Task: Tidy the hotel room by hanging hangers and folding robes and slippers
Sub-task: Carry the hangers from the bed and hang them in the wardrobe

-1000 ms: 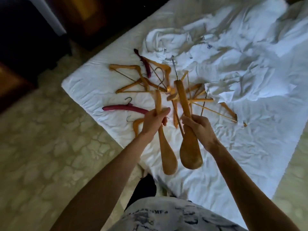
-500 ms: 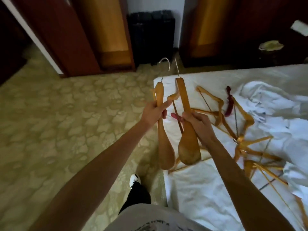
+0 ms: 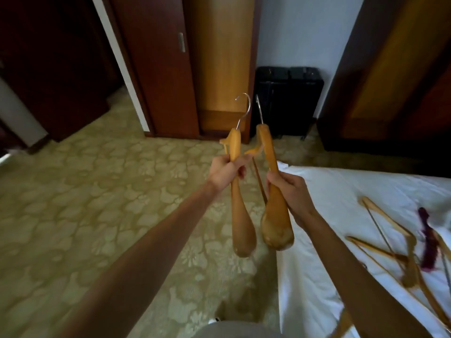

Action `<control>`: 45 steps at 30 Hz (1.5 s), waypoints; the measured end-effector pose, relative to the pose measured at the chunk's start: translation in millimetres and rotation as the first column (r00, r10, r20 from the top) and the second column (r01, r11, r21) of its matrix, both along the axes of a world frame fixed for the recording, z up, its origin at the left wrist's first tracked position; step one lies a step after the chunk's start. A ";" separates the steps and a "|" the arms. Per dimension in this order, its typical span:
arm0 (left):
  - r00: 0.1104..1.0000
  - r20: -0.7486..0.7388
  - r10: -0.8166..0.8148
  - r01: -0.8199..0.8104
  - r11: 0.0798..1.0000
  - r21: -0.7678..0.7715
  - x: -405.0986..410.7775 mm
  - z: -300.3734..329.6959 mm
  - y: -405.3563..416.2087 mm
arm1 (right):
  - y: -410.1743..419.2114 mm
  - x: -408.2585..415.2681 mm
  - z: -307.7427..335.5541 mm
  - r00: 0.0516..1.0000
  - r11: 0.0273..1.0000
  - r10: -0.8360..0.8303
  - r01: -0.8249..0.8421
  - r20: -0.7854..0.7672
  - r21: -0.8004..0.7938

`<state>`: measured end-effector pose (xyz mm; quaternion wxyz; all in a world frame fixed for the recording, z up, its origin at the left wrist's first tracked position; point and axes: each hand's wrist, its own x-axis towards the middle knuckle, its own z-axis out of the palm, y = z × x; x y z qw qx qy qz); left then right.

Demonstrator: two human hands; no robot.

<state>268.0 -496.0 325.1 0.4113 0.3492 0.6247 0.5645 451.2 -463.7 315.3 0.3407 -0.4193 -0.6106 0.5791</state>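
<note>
My left hand (image 3: 225,172) grips a wooden hanger (image 3: 240,220) seen edge-on, its metal hook pointing up. My right hand (image 3: 289,191) grips a second, thicker wooden hanger (image 3: 275,225), also edge-on with its hook up. Both hangers are held in the air over the carpet, side by side, just left of the bed corner. Several more wooden hangers (image 3: 390,245) and a dark red padded hanger (image 3: 428,242) lie on the white bed sheet (image 3: 324,215) at the right.
A wardrobe with a dark sliding door (image 3: 158,67) and a lighter wood panel (image 3: 219,69) stands ahead. A black suitcase (image 3: 288,98) stands against the white wall. Dark wooden furniture (image 3: 395,76) is at the right. Patterned carpet (image 3: 85,203) covers the floor.
My view has turned from the bed toward the wardrobe. Both hands keep their hangers and have carried them off the bed, over the carpet. The robes are out of sight now.
</note>
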 end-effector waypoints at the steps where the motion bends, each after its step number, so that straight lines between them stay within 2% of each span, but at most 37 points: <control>1: 1.000 0.006 0.000 0.000 1.000 0.002 -12.9 2.9 8.9 | 9.3 -12.1 1.9 1.000 1.000 0.004 -0.004 -0.009 0.007; 8: 0.999 0.036 -0.021 0.022 1.000 -0.015 -110.3 2.1 102.0 | 102.6 -104.9 -0.8 1.000 1.000 0.009 -0.009 -0.029 0.028; 14: 0.998 0.040 -0.057 0.058 0.997 -0.041 -179.2 -14.4 212.4 | 212.2 -168.8 -15.6 1.000 0.999 -0.011 0.012 -0.012 0.038; 19: 0.995 0.017 -0.100 0.100 0.995 -0.025 -243.1 -20.3 335.9 | 331.9 -231.9 -22.0 0.998 0.999 -0.031 0.033 -0.062 0.033; 24: 0.997 0.040 -0.064 0.065 0.998 -0.027 -312.7 -4.4 454.4 | 460.8 -303.5 -8.4 0.999 0.998 -0.043 0.044 -0.014 0.036; 28: 0.999 0.041 -0.002 0.002 1.000 -0.021 -377.6 8.8 530.4 | 548.2 -370.7 9.7 1.000 0.997 -0.013 0.013 0.002 0.080; 33: 0.997 0.054 0.062 -0.061 0.998 -0.020 -467.5 10.6 604.1 | 631.4 -467.0 17.8 0.997 0.995 0.046 -0.041 -0.054 0.092; 39: 0.996 0.021 0.089 -0.089 0.996 -0.013 -588.2 1.2 698.3 | 734.6 -592.8 6.1 0.991 0.987 0.124 -0.118 -0.054 0.105; 45: 0.998 -0.001 0.067 -0.067 0.998 0.019 -707.7 13.5 807.2 | 832.2 -703.8 11.4 0.992 0.986 0.113 -0.105 -0.053 0.130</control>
